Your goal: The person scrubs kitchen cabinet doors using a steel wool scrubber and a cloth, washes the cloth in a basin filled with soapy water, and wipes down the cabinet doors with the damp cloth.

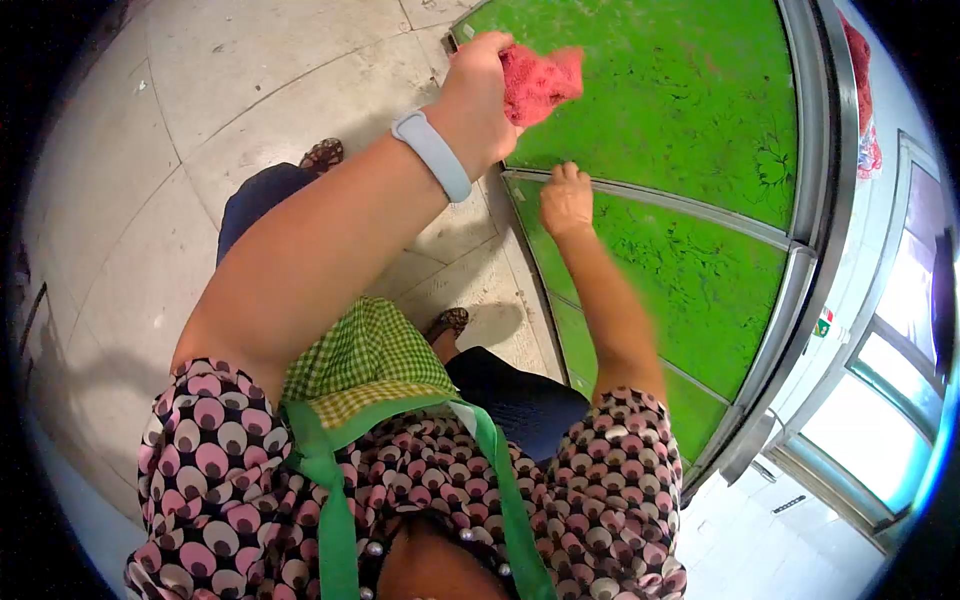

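My left hand (485, 100), with a pale band on its wrist, is closed around a crumpled red cloth (540, 84). The cloth is held up in front of a green cabinet panel (690, 90) with a dark floral pattern. Lower down, my right hand (567, 200) has its fingers curled at the metal strip (660, 197) between the upper panel and the green panel below it (690, 265). Its fingertips are partly hidden, but they appear to grip the strip's edge.
The cabinet's metal frame (815, 200) runs along the right. Pale floor tiles (270, 60) with cracks and dark marks spread out at the left. Beyond the cabinet are a bright window (890, 410) and a red cloth item (862, 90) hanging by the frame.
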Motion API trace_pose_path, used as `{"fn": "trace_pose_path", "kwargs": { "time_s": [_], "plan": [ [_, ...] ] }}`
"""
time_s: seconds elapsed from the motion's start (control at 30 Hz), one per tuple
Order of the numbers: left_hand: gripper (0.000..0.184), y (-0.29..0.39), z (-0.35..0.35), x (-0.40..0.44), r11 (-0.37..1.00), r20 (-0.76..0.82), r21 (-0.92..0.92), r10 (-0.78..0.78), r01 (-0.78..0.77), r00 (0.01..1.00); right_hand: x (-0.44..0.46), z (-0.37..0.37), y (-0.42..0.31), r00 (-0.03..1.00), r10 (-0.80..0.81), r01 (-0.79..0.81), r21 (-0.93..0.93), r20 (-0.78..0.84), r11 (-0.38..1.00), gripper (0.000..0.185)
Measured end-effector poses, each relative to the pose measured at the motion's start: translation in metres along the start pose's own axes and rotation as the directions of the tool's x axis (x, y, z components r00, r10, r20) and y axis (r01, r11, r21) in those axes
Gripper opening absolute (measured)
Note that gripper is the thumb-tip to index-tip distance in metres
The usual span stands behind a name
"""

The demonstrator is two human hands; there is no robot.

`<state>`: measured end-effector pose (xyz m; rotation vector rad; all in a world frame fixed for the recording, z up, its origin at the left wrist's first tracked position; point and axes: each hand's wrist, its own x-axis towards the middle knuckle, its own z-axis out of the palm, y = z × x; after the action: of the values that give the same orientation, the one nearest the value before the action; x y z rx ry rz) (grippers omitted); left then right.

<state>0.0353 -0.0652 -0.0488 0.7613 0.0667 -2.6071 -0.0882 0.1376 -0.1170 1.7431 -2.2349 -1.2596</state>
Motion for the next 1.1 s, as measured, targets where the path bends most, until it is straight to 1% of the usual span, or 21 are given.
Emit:
{"fn": "trace_pose_path", "kwargs": {
  "time_s": [0.03,0.1,0.13,0.2,0.23,0.3,0.33,0.37,0.43,0.5,0.57,0.6,0.63,0.77,0.8,0.83,0.87,0.9,0.93,1.07,1.1],
  "plan": [
    [0.023,0.000,0.000,0.000,1.000,0.000,-0.004,-0.004,0.004,1.000,0.001,0.005,-0.003,1.000,0.000,0.000,-0.003,0.004,1.000,0.015],
    [0.023,0.001,-0.001,0.001,0.998,0.059,-0.047,0.032,-0.030,0.998,0.006,0.012,-0.006,0.999,-0.017,0.017,0.009,0.029,1.000,0.016],
    [0.023,0.002,-0.001,0.001,0.998,0.054,-0.054,0.034,-0.031,0.998,0.004,0.001,-0.002,0.999,-0.025,0.025,0.006,0.031,1.000,0.016],
    [0.022,-0.001,0.001,0.002,0.996,0.046,-0.078,-0.034,0.038,0.998,-0.012,-0.026,0.019,0.994,-0.059,0.062,-0.034,0.092,0.997,0.015],
    [0.022,-0.004,0.000,0.001,0.995,0.031,-0.085,-0.042,0.045,0.999,-0.020,-0.039,0.032,0.995,-0.054,0.059,-0.057,0.079,0.997,0.015],
    [0.013,-0.007,0.002,0.001,0.987,0.013,-0.152,-0.053,0.054,0.999,-0.036,-0.068,0.059,0.997,-0.074,0.076,-0.078,0.024,0.994,0.012],
    [0.012,-0.013,0.009,0.000,0.979,-0.088,-0.204,0.006,-0.024,0.996,-0.045,-0.084,0.067,0.997,-0.067,0.066,-0.033,-0.048,0.997,0.011],
    [0.012,-0.013,0.012,0.002,0.978,-0.100,-0.207,0.004,-0.025,0.995,-0.052,-0.092,0.072,0.993,-0.058,0.057,-0.021,-0.102,0.998,0.010],
    [0.011,-0.013,0.015,0.006,0.985,-0.079,-0.171,-0.047,0.033,0.996,-0.053,-0.095,0.072,0.996,-0.052,0.049,-0.041,-0.070,0.998,0.013],
    [0.014,-0.005,0.023,0.002,0.979,-0.129,-0.202,-0.013,-0.013,0.992,-0.042,-0.078,0.061,0.996,-0.071,0.070,-0.025,-0.048,0.997,0.012],
    [0.025,0.015,0.032,-0.019,0.974,-0.035,-0.148,-0.176,0.169,0.984,-0.027,-0.053,0.043,0.995,-0.091,0.091,-0.001,-0.032,0.996,0.012],
    [0.024,0.011,0.020,-0.022,0.984,0.133,-0.137,-0.095,0.113,0.987,-0.018,-0.039,0.034,0.995,-0.101,0.101,0.011,0.026,0.995,0.013],
    [0.024,0.012,0.019,-0.024,0.985,0.124,-0.133,-0.091,0.108,0.988,-0.011,-0.024,0.023,0.990,-0.111,0.109,0.025,0.086,0.994,0.015],
    [0.022,0.021,0.033,-0.030,0.991,-0.107,-0.102,-0.093,0.082,0.990,0.017,0.023,-0.015,0.994,-0.098,0.097,0.041,0.036,0.994,0.018],
    [0.021,0.021,0.035,-0.029,0.992,-0.160,-0.095,-0.093,0.078,0.983,0.022,0.028,-0.022,0.995,-0.080,0.076,0.068,0.060,0.995,0.018],
    [0.021,0.015,0.028,-0.018,0.993,-0.160,-0.089,-0.094,0.081,0.983,0.025,0.035,-0.029,0.994,-0.059,0.050,0.094,0.089,0.994,0.019],
    [0.020,0.009,0.014,-0.001,0.986,-0.068,-0.140,-0.097,0.087,0.993,0.029,0.054,-0.037,0.999,-0.041,0.040,0.051,0.017,0.998,0.020],
    [0.019,0.011,0.013,0.000,0.977,0.025,-0.190,-0.095,0.098,0.995,0.032,0.056,-0.039,0.999,-0.032,0.032,0.052,0.015,0.998,0.020],
    [0.018,0.009,0.015,0.002,0.986,-0.062,-0.143,-0.092,0.082,0.994,0.033,0.057,-0.042,0.999,-0.040,0.038,0.066,0.025,0.997,0.021],
    [0.017,0.008,0.018,0.001,0.986,-0.044,-0.132,-0.109,0.102,0.993,0.034,0.063,-0.045,1.000,-0.027,0.026,0.109,0.004,0.994,0.021],
    [0.017,0.009,0.022,-0.002,0.989,-0.084,-0.112,-0.110,0.100,0.990,0.034,0.062,-0.045,1.000,-0.006,0.008,0.136,-0.012,0.991,0.021]
  ]
}}
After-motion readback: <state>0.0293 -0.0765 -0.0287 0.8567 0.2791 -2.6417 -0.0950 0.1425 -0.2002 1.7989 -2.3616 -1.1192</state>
